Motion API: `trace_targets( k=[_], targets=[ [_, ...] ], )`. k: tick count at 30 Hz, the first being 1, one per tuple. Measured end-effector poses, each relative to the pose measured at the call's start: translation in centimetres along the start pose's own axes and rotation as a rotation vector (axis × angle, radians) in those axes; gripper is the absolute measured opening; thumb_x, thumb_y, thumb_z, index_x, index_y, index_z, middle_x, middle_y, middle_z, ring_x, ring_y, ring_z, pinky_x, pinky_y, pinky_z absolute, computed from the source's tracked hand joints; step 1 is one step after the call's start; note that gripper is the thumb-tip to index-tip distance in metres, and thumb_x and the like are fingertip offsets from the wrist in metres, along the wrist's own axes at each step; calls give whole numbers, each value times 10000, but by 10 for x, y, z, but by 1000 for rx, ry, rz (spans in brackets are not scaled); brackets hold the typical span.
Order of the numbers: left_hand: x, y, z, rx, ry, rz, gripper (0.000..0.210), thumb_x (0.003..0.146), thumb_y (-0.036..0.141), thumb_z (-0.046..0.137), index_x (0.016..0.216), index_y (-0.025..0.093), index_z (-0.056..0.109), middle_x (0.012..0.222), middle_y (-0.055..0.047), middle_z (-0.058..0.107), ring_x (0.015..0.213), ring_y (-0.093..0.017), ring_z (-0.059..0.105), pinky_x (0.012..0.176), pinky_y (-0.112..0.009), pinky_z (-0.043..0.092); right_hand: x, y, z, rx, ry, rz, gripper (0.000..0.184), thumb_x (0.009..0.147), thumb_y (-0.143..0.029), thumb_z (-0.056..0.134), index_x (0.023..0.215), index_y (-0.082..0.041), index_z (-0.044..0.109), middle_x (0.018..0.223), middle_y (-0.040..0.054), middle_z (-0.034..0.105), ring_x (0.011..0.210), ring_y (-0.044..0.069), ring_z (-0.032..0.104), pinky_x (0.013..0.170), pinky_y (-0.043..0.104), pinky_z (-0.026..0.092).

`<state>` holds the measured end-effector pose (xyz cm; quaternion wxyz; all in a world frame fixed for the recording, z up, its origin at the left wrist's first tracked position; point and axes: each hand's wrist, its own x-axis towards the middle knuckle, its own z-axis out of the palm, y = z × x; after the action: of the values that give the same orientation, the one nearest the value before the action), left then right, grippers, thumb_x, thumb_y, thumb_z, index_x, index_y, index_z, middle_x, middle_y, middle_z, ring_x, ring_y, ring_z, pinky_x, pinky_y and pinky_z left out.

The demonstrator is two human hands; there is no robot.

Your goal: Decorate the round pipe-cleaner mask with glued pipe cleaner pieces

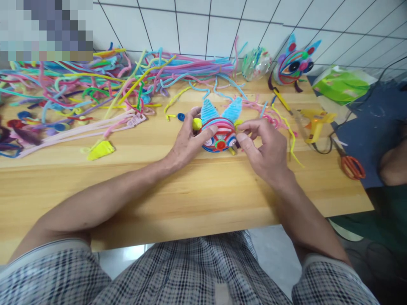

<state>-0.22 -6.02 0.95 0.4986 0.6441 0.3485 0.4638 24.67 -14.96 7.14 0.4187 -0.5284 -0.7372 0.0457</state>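
A pipe-cleaner animal head (220, 132) with two light-blue ears, a striped red and pink forehead, round eyes and a red nose stands upright over the middle of the wooden table. My left hand (190, 136) grips its left side, thumb across the forehead and fingers behind it. A yellow round piece (197, 123) shows beside those fingers. At the head's right edge my right hand (263, 146) is closed in a pinch, thumb and fingertips by the right eye. Something small and yellow peeks out there; what exactly the fingertips hold is hidden.
Many loose pipe cleaners (197, 67) lie along the tiled wall. A finished-looking animal head (291, 65) stands at the back right, beside a clear ball (256, 63). Further right are a green packet (343, 84), a yellow glue gun (316, 123) and orange-handled scissors (352, 166). Another person's arm (394, 165) shows.
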Motion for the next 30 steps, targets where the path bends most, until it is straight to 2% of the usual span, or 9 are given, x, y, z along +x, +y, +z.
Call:
trace_targets(
  k=[4,8,12,17,22,26,30],
  targets=[
    [1,-4,2,-55,32,-16,980,973,852,980,1682,308,577,1637,-144,764,1518,-405,791,1291,-581,716,1,7,2,9,42,-9,205,1209,-482,770,1283,-296,818,1152,54,887,963,254,836,902,433,698],
    [2,-9,0,-76,7,-8,1075,895,828,1049,1692,304,554,1624,-153,765,1428,-386,833,1221,-563,750,1,3,9,-44,-58,-105,241,1226,-384,707,1368,-309,887,1290,89,898,1172,297,850,1076,491,709],
    [4,-9,-4,-43,11,2,944,955,800,1008,1656,332,583,1528,-128,809,1359,-365,849,1162,-562,770,0,-5,11,-145,-173,-98,344,1223,-283,678,1473,-315,912,1373,119,895,1292,315,837,1152,501,710],
    [4,-6,-9,-16,16,2,884,966,780,1006,1595,298,614,1411,-96,863,1245,-325,867,1048,-490,779,-1,-11,7,-220,-209,-109,397,1221,-263,715,1573,-321,890,1447,129,892,1363,324,825,1230,510,696],
    [2,-5,-13,12,-2,-20,824,1001,758,989,1605,338,618,1524,-65,834,1295,-338,853,1071,-536,772,-2,-16,10,-183,-224,-92,387,1225,-284,731,1581,-309,884,1479,141,875,1372,320,819,1219,508,696],
    [2,-8,-14,6,-18,-15,814,1020,798,970,1598,354,607,1542,-59,832,1334,-356,846,1056,-539,775,1,-7,14,-37,-133,-56,314,1270,-424,695,1452,-291,914,1365,114,875,1263,283,833,1112,464,703],
    [4,-12,-11,-8,7,-2,949,990,880,955,1653,321,569,1558,-110,825,1418,-405,832,1099,-576,768,9,23,6,52,50,115,391,1292,-587,645,1377,-274,864,1262,89,881,1073,248,839,947,426,707]
  ],
)
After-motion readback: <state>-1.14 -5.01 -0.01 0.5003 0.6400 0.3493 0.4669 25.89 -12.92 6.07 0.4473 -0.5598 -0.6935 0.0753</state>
